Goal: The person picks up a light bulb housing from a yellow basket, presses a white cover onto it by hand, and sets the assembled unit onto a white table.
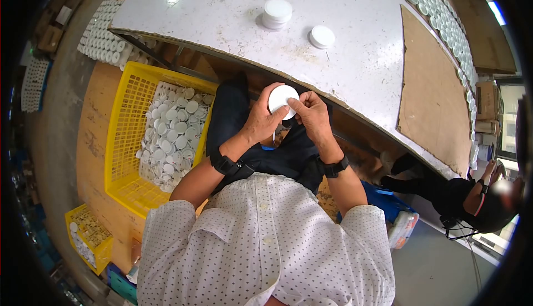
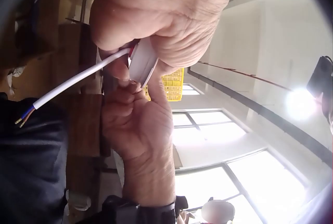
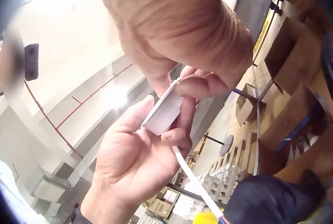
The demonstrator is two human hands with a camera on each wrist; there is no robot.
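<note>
A round white disc-shaped lamp (image 1: 281, 98) is held between both hands above the lap, its flat face toward the head camera. My left hand (image 1: 261, 118) grips its left side, thumb lying across the face. At the right edge my right hand (image 1: 314, 116) pinches it, thumb on the face near the left thumb. From the back of the lamp (image 2: 142, 66) a white cable (image 2: 78, 82) hangs down, ending in bare blue and brown wires. In the right wrist view the lamp's side wall (image 3: 165, 113) shows between the fingers; part of its underside is hidden.
Ahead is a white table (image 1: 222, 6) with a stack of white discs (image 1: 276, 13) and a lower stack (image 1: 322, 37). To the left stands a yellow basket (image 1: 117, 134) full of white discs. A cardboard sheet (image 1: 430, 89) covers the table's right part; another person sits right.
</note>
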